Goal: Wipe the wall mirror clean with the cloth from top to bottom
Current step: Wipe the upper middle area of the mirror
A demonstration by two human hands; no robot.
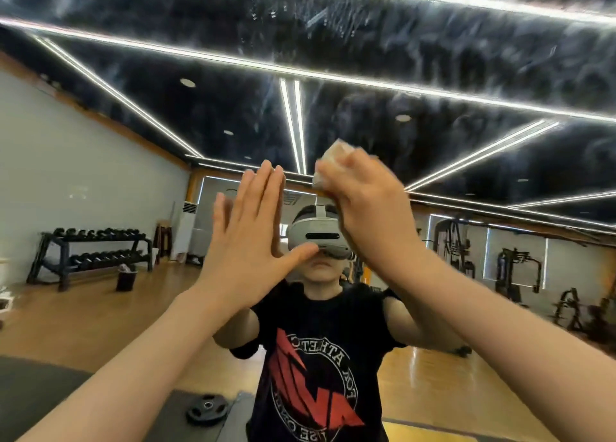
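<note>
Right hand [363, 201]: fingers curled round the cloth [333, 161], pressing it on the wall mirror [433, 58]
Left hand [253, 228]: fingers straight, flat against the glass
Progress: early (upper glass streaky); lower part apparently unwiped

Single head view, close to wall mirror [433, 75], facing it, tilted upward; no second view.

In the smeared wall mirror [433, 58] we see our black T-shirt [320, 358] with red-and-white print; the crumpled cloth [333, 161] looks pale beige, perhaps.
</note>
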